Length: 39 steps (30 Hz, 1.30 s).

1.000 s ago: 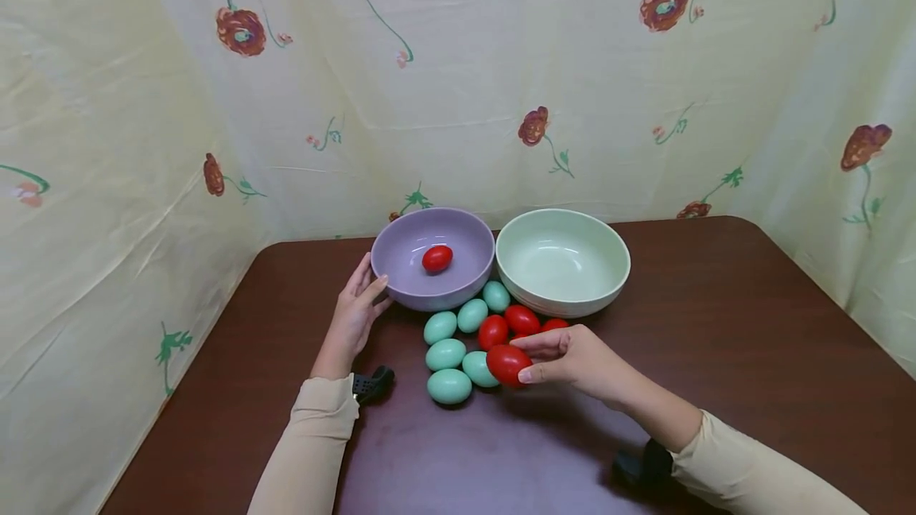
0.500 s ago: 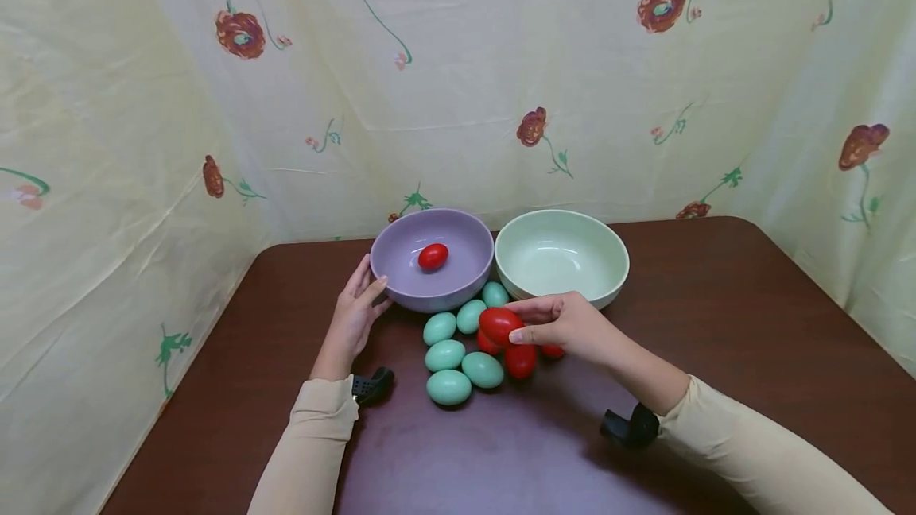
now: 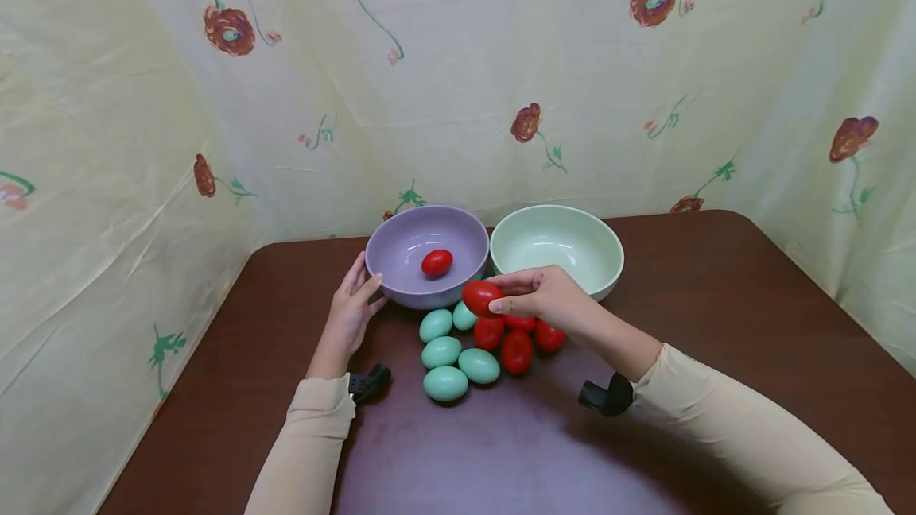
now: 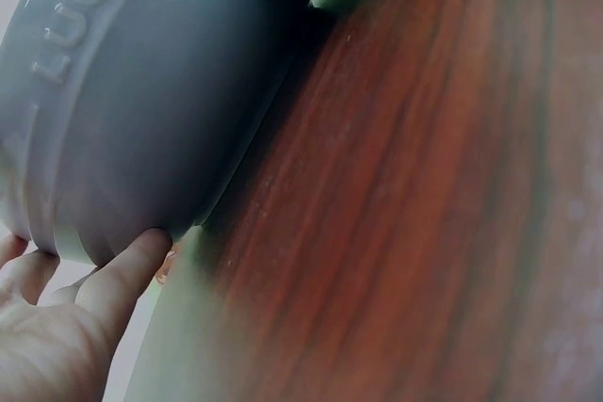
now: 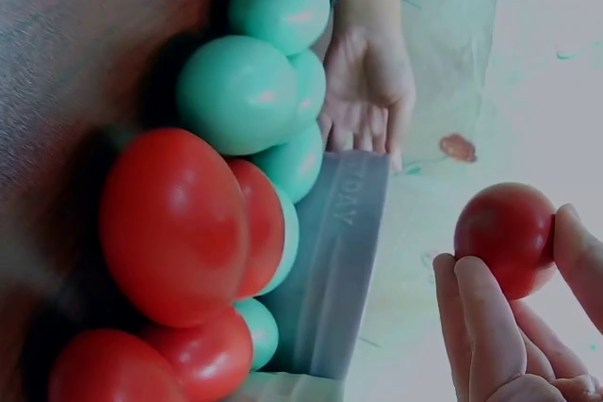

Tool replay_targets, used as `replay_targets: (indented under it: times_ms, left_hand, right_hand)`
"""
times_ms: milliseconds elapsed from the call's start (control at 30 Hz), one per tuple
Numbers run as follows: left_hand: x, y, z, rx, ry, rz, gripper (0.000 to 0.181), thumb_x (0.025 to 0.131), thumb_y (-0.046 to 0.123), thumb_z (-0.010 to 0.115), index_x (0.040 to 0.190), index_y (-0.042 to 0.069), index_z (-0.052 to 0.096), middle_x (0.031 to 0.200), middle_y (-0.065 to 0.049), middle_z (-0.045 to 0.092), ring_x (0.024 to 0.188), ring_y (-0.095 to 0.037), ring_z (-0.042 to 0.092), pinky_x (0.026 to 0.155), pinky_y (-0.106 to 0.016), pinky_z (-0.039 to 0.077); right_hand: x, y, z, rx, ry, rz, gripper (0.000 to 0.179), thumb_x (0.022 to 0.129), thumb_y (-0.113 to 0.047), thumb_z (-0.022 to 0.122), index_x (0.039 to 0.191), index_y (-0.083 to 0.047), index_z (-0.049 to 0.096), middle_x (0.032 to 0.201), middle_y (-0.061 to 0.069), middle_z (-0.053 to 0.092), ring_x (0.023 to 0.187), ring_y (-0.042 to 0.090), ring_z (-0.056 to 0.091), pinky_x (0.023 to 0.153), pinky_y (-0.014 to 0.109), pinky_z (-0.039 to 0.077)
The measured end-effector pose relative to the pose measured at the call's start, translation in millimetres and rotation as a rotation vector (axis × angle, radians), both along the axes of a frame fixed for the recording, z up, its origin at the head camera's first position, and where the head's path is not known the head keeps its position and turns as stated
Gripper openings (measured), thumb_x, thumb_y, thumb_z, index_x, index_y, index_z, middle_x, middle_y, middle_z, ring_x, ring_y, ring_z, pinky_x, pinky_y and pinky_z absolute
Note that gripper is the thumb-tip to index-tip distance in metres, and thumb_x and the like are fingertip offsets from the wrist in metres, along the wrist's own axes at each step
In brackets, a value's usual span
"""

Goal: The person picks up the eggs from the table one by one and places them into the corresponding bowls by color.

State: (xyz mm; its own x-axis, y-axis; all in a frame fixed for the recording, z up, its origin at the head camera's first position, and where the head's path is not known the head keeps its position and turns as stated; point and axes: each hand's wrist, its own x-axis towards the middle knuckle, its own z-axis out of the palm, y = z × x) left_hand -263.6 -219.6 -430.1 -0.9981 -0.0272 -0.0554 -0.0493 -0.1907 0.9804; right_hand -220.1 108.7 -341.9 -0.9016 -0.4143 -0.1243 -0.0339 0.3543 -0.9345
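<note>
My right hand [image 3: 551, 300] pinches a red egg [image 3: 481, 298] between thumb and fingertips, raised over the egg group just in front of the purple bowl [image 3: 386, 253]. In the right wrist view the held red egg [image 5: 509, 240] is clear of the other eggs. My left hand [image 3: 352, 310] rests against the purple bowl's left side, its fingers fairly straight; the left wrist view shows fingertips on the outer wall. Another red egg [image 3: 436, 263] lies inside that bowl. Several red eggs [image 3: 517, 351] and mint-green eggs [image 3: 445, 384] lie on the table in front of the bowls.
A pale green bowl [image 3: 608, 253] stands right beside the purple one, near the back edge of the dark brown table [image 3: 687, 284]. A floral curtain [image 3: 444, 86] hangs behind and at the sides. Dark wrist cameras sit on both wrists.
My right hand has lifted the red egg up and leftward from the group toward the purple bowl. The egg inside that bowl has rocked slightly. My left hand has stayed at the bowl.
</note>
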Motion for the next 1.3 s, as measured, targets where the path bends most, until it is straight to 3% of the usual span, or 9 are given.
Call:
replay_targets:
  times_ms: [367,633,900,1100,1300]
  left_hand:
    - [1.6,-0.8,0.9,0.007,0.005,0.005,0.071,0.103,0.018,0.054,0.161,0.026,0.014,0.169,0.004,0.004,0.153,-0.019,0.022,0.116,-0.048,0.037]
    - [-0.4,-1.1,-0.3,-0.003,0.007,0.009,0.071,0.103,0.019,0.054,0.161,0.026,0.014,0.169,0.004,0.004,0.152,-0.02,0.026,0.116,-0.048,0.037]
    - [0.1,-0.7,-1.7,-0.009,-0.003,-0.001,0.071,0.103,0.019,0.054,0.161,0.026,0.014,0.169,0.005,0.005,0.153,-0.019,0.024,0.116,-0.047,0.037]
    - [-1.5,-2.2,-1.0,-0.009,0.0,-0.004,0.071,0.103,0.019,0.054,0.161,0.026,0.014,0.169,0.006,0.004,0.153,-0.019,0.024,0.116,-0.048,0.037]
    - [-0.8,-1.3,-2.2,0.002,-0.005,-0.009,0.072,0.103,0.02,0.055,0.161,0.026,0.014,0.169,0.005,0.004,0.153,-0.019,0.024,0.117,-0.049,0.036]
  right_hand:
    - [-10.7,-7,8.3,-0.04,-0.01,-0.016,0.044,0.09,-0.026,0.073,0.132,-0.015,0.066,0.12,0.008,0.073,0.111,0.018,0.07,0.096,0.029,0.055]
    - [-15.8,-10,12.5,-0.063,-0.039,-0.009,0.044,0.09,-0.021,0.074,0.131,-0.011,0.066,0.117,0.012,0.074,0.097,0.018,0.074,0.099,0.041,0.056]
    - [-18.5,-12,17.8,-0.101,-0.08,-0.053,0.046,0.089,-0.019,0.075,0.132,-0.008,0.065,0.12,0.013,0.072,0.086,0.009,0.07,0.08,0.021,0.059]
    - [-22.7,-17,28.3,-0.102,-0.041,-0.031,0.043,0.09,-0.018,0.074,0.132,-0.009,0.065,0.12,0.011,0.073,0.098,0.011,0.071,0.092,0.031,0.059]
    - [-25.8,-24,32.3,-0.122,-0.077,-0.035,0.043,0.092,-0.018,0.071,0.133,-0.008,0.064,0.122,0.012,0.072,0.105,0.016,0.07,0.101,0.038,0.054]
